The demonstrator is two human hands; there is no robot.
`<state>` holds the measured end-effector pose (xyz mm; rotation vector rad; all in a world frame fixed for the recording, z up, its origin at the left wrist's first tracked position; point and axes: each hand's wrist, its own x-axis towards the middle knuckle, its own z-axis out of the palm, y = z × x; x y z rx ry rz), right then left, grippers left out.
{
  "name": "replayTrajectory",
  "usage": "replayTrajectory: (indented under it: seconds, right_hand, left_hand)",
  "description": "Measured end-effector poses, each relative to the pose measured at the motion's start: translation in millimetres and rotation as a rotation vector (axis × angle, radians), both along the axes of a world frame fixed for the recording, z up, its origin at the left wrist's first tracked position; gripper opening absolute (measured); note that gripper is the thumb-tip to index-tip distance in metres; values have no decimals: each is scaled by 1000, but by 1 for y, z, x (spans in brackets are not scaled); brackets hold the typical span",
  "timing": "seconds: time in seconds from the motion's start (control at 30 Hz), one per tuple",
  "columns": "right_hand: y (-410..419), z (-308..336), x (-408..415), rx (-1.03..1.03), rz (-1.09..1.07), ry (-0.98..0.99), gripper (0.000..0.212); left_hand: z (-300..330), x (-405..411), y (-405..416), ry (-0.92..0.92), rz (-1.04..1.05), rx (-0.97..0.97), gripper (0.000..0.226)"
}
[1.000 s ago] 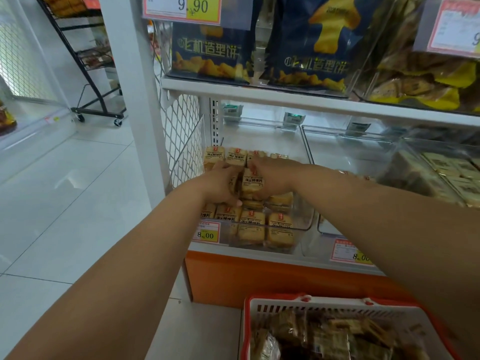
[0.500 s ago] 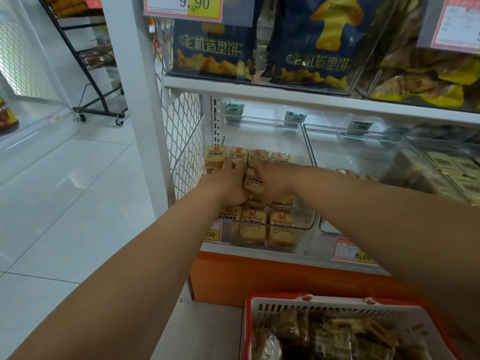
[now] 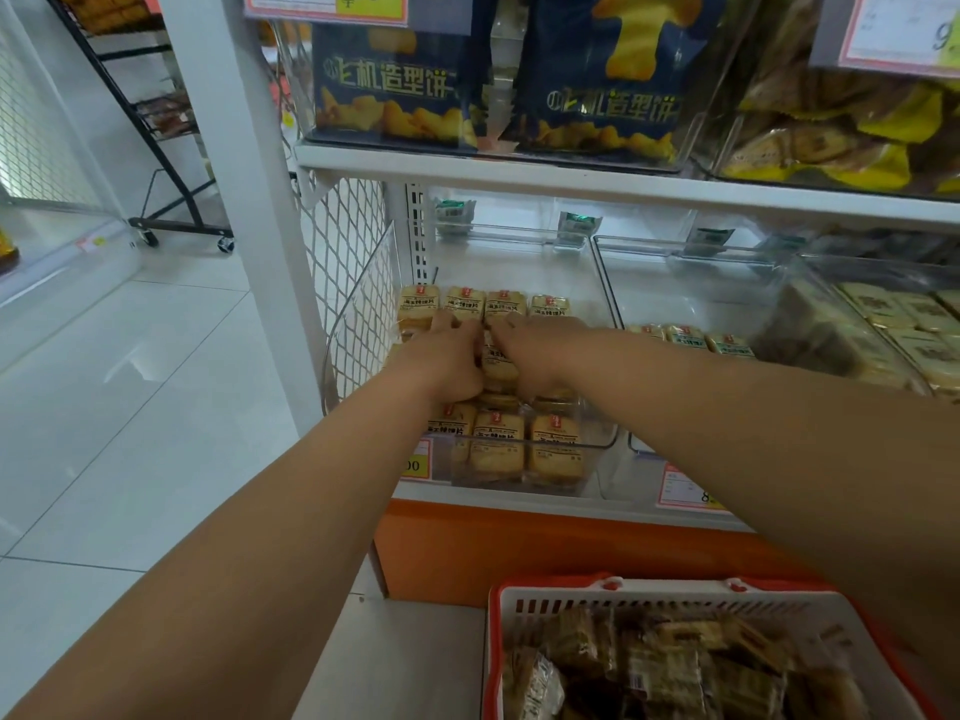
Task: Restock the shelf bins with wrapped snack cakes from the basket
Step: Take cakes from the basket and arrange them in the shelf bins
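A clear plastic shelf bin on the lower shelf holds rows of yellow wrapped snack cakes, with a back row and a front row. Both my arms reach into it. My left hand and my right hand flank a small stack of wrapped snack cakes mid-bin and grip it from both sides; my fingertips nearly touch the back row. At the bottom right, a red and white basket holds several darker wrapped cakes.
The neighbouring clear bin has a few cakes in it. Further right is a bin of pale packets. Blue snack bags sit on the shelf above. A wire mesh panel closes the left side. A black wheeled rack stands across the aisle.
Both hands have moved deeper into the bin with the cakes between them, from the middle toward the back row. The view has shifted slightly closer to the shelf.
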<state>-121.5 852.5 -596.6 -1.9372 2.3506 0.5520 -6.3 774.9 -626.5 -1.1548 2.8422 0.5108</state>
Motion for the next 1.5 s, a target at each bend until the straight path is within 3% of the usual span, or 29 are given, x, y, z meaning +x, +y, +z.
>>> replayTrajectory:
  seconds: [0.1, 0.33, 0.47, 0.67, 0.8, 0.93, 1.07, 1.17, 1.33, 1.4, 1.5]
  right_hand:
    - [0, 1, -1, -8, -2, -18, 90]
    - [0, 4, -3, -27, -7, -63, 79]
    - [0, 5, -3, -37, 31, -111, 71]
    - [6, 16, -6, 12, -56, -258, 89]
    - [33, 48, 2, -188, -6, -216, 58]
    - [93, 60, 5, -460, -17, -286, 42]
    - [165, 42, 12, -699, -31, -316, 36]
    - [208, 17, 22, -786, -140, -418, 28]
    - [270, -40, 40, -536, -298, -541, 29]
    - [293, -65, 41, -366, -373, -576, 25]
    - [325, -96, 39, -183, -449, -603, 24]
  left_hand:
    - [-1, -3, 6, 14, 10, -57, 63]
    - [-5, -3, -1, 30, -76, 56, 89]
    - [-6, -1, -1, 32, -159, 21, 89]
    - [-9, -2, -4, 9, -181, -76, 93]
    - [-8, -2, -5, -10, -176, -69, 99]
    - [3, 3, -4, -17, -156, -21, 109]
    - [20, 11, 19, 30, -80, -27, 93]
    - [26, 23, 58, 222, -11, -57, 65]
    - [6, 59, 163, 824, 112, -276, 25]
    - [-17, 68, 205, 860, 6, -325, 20]
    - [-62, 75, 257, 625, -109, -168, 21]
